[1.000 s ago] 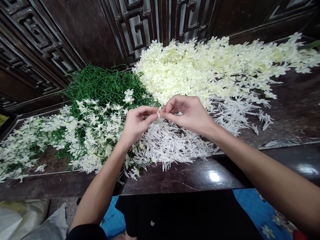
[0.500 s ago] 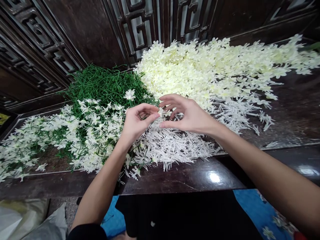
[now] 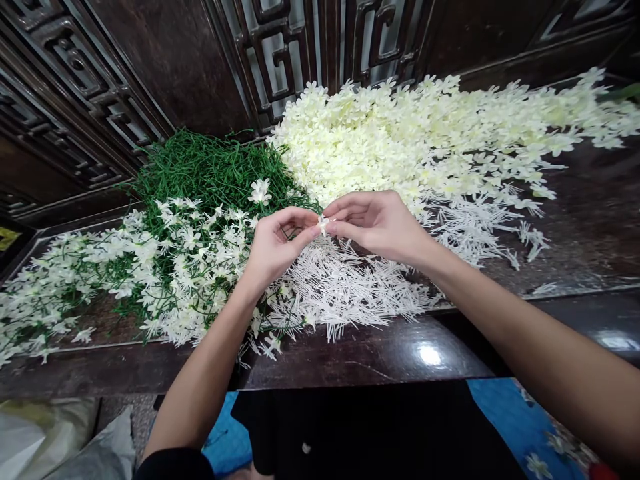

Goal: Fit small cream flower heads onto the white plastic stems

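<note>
My left hand [image 3: 277, 245] and my right hand [image 3: 377, 223] meet fingertip to fingertip over a dark wooden table [image 3: 360, 353]. Both pinch one small white artificial flower piece [image 3: 324, 223] between thumb and fingers. Under the hands lies a heap of thin white plastic stamen pieces [image 3: 345, 287]. A big pile of cream petal blossoms [image 3: 420, 140] spreads behind my right hand. To the left of my left hand lie green stems [image 3: 210, 167] and stems with white flowers on them [image 3: 150, 267].
Carved dark wooden panels [image 3: 280, 53] rise right behind the piles. The table's front edge runs just before my forearms. Below it are a blue flowered cloth [image 3: 520, 427] and pale plastic bags [image 3: 55, 440] on the floor at lower left.
My right hand opened half a second ago over the white pieces, then closed again. Its fingertips are back against my left hand's, with the small flower piece between them.
</note>
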Tool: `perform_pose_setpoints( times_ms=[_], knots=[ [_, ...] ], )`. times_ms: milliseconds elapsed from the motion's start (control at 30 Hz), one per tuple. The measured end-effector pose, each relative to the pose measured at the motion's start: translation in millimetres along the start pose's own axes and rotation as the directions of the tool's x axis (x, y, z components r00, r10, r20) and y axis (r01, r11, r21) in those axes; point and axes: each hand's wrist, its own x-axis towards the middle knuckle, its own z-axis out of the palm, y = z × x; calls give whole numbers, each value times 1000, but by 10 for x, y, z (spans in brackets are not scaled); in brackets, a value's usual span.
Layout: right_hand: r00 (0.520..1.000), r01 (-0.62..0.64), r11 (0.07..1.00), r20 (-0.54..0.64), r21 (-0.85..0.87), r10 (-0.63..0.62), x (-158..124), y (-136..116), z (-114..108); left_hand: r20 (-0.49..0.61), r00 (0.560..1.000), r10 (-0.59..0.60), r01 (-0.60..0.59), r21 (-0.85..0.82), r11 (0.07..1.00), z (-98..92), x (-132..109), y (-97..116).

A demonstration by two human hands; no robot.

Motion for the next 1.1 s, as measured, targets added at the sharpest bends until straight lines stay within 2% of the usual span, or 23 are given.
perform_pose_setpoints(
  times_ms=[200, 533, 700, 800, 900, 1000, 1100],
  knots=[
    [1000, 23, 999, 4, 45, -23, 25, 10, -27, -49, 999, 9, -10, -5, 1000, -5, -5, 6],
    [997, 71, 997, 43, -32, -70, -4, 40, 19, 0, 999, 34, -34, 6, 999, -1, -2, 3],
    [999, 15, 998, 38, 53, -17, 4, 60, 8, 3, 999, 50, -50, 20, 999, -1, -6, 9],
    [992, -51, 995, 122, 85, 40, 5, 66, 10, 20, 997, 81, -81, 12, 997, 4, -8, 11],
    [982, -21, 998, 188, 55, 10, -2, 57, 24, 40, 996, 81, -82, 9, 997, 4, -7, 3],
    [992, -15, 999, 123, 40, 10, -10, 35, 24, 28, 999, 45, -45, 6, 999, 5, -5, 3],
    [997, -40, 999, 69, 10, 39, -5, 18, 7, -34, 999, 15, -15, -6, 1000, 14, -4, 17]
  ],
)
